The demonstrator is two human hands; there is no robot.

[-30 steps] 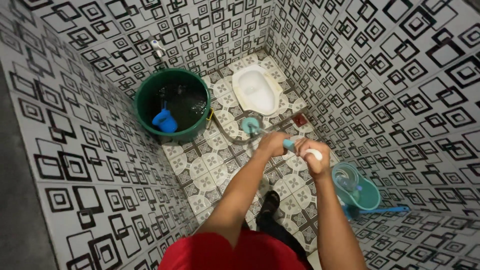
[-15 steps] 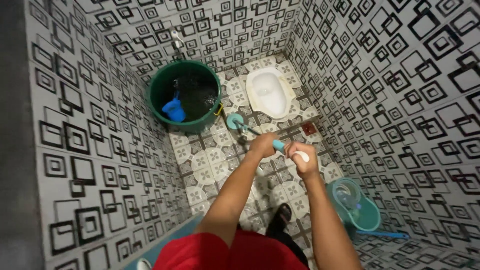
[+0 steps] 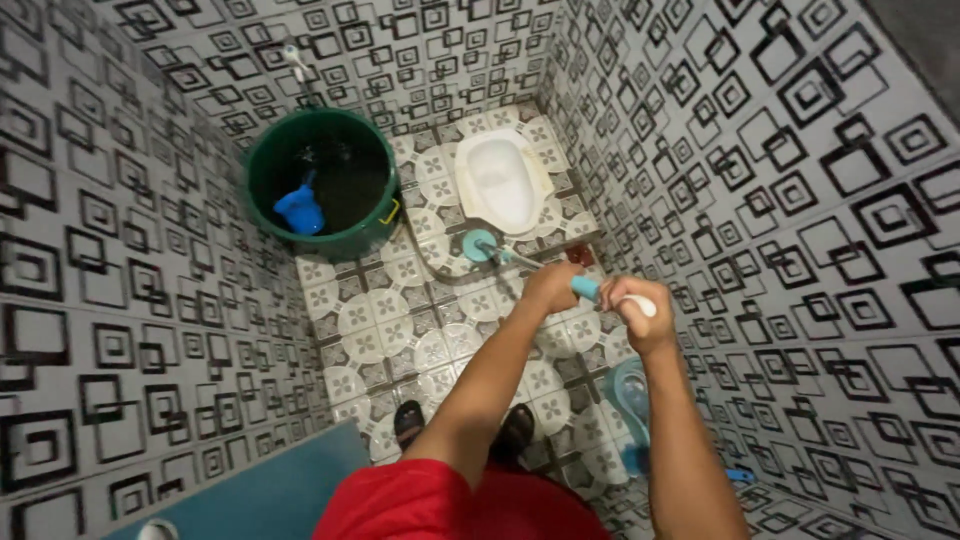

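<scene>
Brush point(image 3: 481, 246) head on floor; left hand point(image 3: 552, 287), right hand point(image 3: 634, 312) both clamped on handle, arms extended, prob. pressing.

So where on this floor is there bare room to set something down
The widest bare patch of floor tiles lies between the green bucket, the left wall and the feet. It is crowded around the squat toilet, where the brush head rests, and by the teal pail at the right wall.
</scene>
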